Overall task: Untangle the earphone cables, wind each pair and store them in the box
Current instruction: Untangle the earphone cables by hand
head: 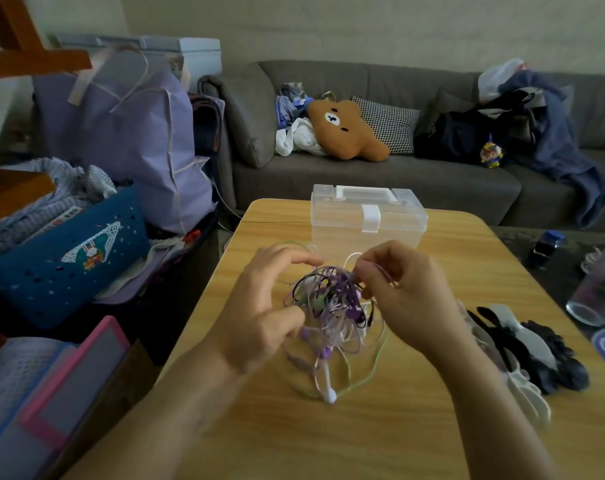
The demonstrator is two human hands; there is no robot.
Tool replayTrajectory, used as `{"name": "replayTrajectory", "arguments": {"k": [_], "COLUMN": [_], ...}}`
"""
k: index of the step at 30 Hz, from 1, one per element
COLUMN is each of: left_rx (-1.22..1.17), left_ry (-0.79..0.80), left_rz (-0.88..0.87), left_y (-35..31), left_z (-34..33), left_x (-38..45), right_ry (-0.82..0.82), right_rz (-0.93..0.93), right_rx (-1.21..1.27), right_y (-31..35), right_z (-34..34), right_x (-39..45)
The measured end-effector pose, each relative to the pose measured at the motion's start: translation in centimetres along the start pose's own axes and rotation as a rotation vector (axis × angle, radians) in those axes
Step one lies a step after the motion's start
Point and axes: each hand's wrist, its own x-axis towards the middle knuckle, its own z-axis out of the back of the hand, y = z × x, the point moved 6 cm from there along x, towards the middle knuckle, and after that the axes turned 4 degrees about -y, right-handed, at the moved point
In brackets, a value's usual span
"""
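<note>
Both forearms are reaching in from six o'clock, and I'm watching them work over the earphone tangle [332, 313], which is sitting at the middle of the wooden table [450, 265]. My left hand [259, 306] is curling at the nine o'clock side of the knot, thumb and fingertips seeming to nip a strand, though I cannot tell exactly which one. My right hand [401, 289] is pinching a thin purple cable at the two o'clock edge and lifting it slightly.

I'm judging the cables to be very light, limp and springy, so they will be snagging on each other rather than sliding free; pulling hard risks tightening the knot or straining the thin wire at an earbud [330, 395]. Taking hold near a loose end or a bud, like the white one trailing at six o'clock, looks safest.

Counting is uncertain: I'm seeing purple, white, black and pale green strands, suggesting perhaps four pairs, but the knot is hiding too much. One clear lidded box [367, 216] is waiting closed at twelve o'clock.
</note>
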Motion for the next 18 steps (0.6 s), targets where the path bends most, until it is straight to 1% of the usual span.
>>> {"name": "replayTrajectory", "arguments": {"k": [2, 4, 6, 9, 11, 14, 18], "left_rx": [0.073, 0.124, 0.106, 0.107, 0.091, 0.055, 0.034], "left_ry": [-0.048, -0.046, -0.01, -0.101, -0.147, -0.176, -0.146], "left_rz": [-0.08, -0.114, -0.043, -0.019, -0.003, 0.019, 0.059], "left_y": [-0.7, -0.6, 0.0, 0.5, 0.5, 0.8, 1.1], "left_z": [-0.4, -1.0, -1.3, -0.5, 0.0, 0.3, 0.2], "left_x": [-0.1, -0.1, -0.1, 0.3, 0.5, 0.8, 1.0], "right_ry": [0.026, 0.057, 0.058, -0.002, -0.011, -0.001, 0.024], "right_rz": [0.035, 0.07, 0.109, 0.113, 0.086, 0.042, 0.011], "right_rx": [0.019, 0.025, 0.003, 0.033, 0.059, 0.087, 0.095], "right_y": [0.8, 1.4, 1.8, 1.7, 1.4, 0.9, 0.7], "right_z": [-0.7, -1.5, -2.0, -1.5, -1.1, -1.1, -1.2], "right_x": [-0.4, -0.9, -1.2, -1.1, -0.9, -0.7, -0.5]}}
